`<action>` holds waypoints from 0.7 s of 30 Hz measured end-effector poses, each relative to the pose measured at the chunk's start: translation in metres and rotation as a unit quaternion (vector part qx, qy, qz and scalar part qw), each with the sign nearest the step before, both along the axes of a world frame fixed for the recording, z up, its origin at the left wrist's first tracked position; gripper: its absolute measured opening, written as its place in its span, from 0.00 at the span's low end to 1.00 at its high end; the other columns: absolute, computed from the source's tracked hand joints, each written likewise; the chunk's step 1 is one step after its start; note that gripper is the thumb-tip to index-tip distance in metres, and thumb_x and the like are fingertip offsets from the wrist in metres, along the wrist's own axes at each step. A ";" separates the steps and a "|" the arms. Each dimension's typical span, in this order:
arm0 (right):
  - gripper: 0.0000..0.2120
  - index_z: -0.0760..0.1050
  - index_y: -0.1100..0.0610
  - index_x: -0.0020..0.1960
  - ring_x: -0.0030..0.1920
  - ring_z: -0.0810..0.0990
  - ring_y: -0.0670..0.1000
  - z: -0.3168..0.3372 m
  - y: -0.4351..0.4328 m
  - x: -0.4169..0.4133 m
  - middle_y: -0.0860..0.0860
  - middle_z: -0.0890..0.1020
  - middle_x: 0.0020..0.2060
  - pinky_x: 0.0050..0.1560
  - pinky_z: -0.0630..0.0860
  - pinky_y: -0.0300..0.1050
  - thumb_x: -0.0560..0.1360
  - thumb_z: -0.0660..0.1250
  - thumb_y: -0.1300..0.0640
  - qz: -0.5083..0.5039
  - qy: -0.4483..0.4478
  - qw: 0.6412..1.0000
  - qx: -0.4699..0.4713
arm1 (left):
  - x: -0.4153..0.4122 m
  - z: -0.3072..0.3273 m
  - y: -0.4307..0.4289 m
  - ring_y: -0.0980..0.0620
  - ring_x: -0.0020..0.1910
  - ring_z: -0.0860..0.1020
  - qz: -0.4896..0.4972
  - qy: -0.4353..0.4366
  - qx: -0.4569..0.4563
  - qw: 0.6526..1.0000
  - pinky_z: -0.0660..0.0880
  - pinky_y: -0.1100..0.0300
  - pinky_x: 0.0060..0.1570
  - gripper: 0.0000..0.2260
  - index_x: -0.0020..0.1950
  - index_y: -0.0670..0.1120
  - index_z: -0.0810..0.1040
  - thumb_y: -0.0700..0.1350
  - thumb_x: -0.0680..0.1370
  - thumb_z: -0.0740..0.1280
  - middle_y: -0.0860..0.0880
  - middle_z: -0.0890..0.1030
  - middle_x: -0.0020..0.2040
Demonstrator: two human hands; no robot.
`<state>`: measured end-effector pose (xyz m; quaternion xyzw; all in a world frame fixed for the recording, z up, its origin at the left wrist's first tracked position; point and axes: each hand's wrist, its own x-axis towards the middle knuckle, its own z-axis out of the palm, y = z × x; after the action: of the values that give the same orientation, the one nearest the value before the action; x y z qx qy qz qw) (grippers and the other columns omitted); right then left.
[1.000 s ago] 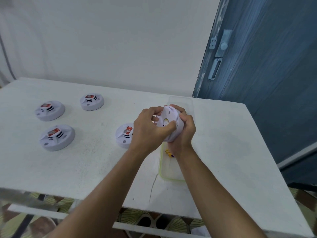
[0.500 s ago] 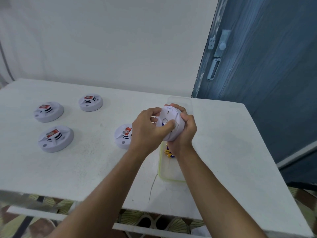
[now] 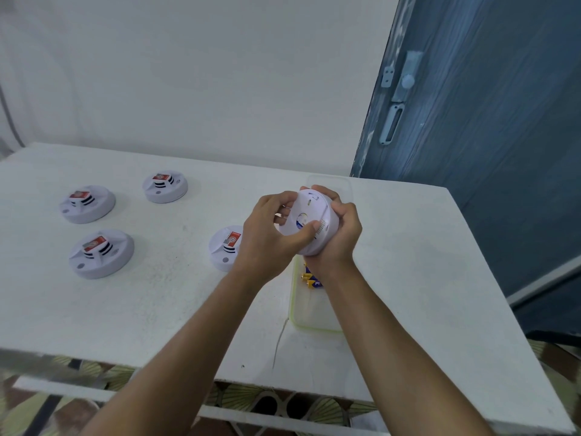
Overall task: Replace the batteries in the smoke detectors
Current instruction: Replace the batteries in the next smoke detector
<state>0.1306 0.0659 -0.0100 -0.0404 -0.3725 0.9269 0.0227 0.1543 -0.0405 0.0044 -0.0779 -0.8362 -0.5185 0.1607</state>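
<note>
Presently, head view: both hands hold one white smoke detector (image 3: 309,215) clear above the tabletop (image 3: 157,309), its flat underside turned toward the camera. The left hand (image 3: 267,237) grips the left edge, with its fingers (image 3: 281,199) curled over the rim and the thumb laid across the face. The right hand (image 3: 341,234) cups the right edge, fingers wrapped round the back.

Directly below the fingers lies a clear tray (image 3: 314,322) with a yellow-green rim. Blue and yellow batteries (image 3: 311,280) lie in it, just under the right wrist.

Just left of the left hand sits a second detector (image 3: 224,248), red-labelled and partly hidden by that hand. Well left of the fingers, three more rest apart on the tabletop: front detector (image 3: 101,253), middle detector (image 3: 87,203), far detector (image 3: 165,186). A blue door (image 3: 487,152) stands beyond the right hand.
</note>
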 end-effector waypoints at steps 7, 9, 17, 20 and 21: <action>0.17 0.80 0.56 0.51 0.48 0.80 0.60 -0.002 0.000 0.001 0.57 0.83 0.48 0.47 0.78 0.52 0.69 0.58 0.51 0.010 -0.015 1.000 -0.010 | -0.004 -0.005 -0.002 0.63 0.49 0.76 -0.007 0.015 0.004 1.000 0.72 0.72 0.46 0.24 0.58 0.50 0.77 0.53 0.64 0.74 0.55 0.78 0.51; 0.17 0.79 0.57 0.52 0.48 0.81 0.60 -0.001 0.001 0.002 0.57 0.83 0.48 0.45 0.79 0.50 0.72 0.57 0.51 0.017 -0.015 1.000 -0.013 | -0.004 -0.006 -0.003 0.62 0.49 0.76 -0.014 0.019 -0.003 1.000 0.72 0.71 0.46 0.24 0.59 0.50 0.77 0.54 0.65 0.75 0.55 0.77 0.51; 0.17 0.80 0.55 0.51 0.47 0.80 0.58 0.003 0.011 -0.005 0.56 0.83 0.49 0.47 0.77 0.48 0.76 0.54 0.52 0.000 -0.049 0.998 -0.036 | -0.015 0.008 -0.020 0.61 0.53 0.80 -0.075 -0.082 0.022 0.994 0.76 0.63 0.54 0.11 0.61 0.50 0.81 0.46 0.79 0.68 0.58 0.83 0.54; 0.17 0.80 0.56 0.51 0.47 0.80 0.59 0.005 0.011 -0.007 0.57 0.83 0.49 0.48 0.76 0.49 0.76 0.54 0.52 -0.001 -0.050 0.997 -0.052 | -0.013 0.010 -0.023 0.60 0.45 0.81 -0.051 -0.099 0.038 0.993 0.77 0.63 0.52 0.10 0.56 0.49 0.83 0.46 0.75 0.73 0.56 0.84 0.47; 0.17 0.80 0.56 0.51 0.47 0.79 0.59 0.006 0.012 -0.007 0.57 0.82 0.49 0.48 0.76 0.49 0.76 0.54 0.52 0.001 -0.050 0.997 -0.057 | -0.011 0.011 -0.023 0.61 0.42 0.81 -0.050 -0.110 0.035 0.992 0.76 0.64 0.49 0.14 0.55 0.49 0.83 0.48 0.71 0.76 0.56 0.84 0.45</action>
<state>0.1238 0.0775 -0.0043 -0.0880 -0.3194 0.9435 0.0010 0.1434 -0.0637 0.0151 -0.0568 -0.8252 -0.5602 0.0445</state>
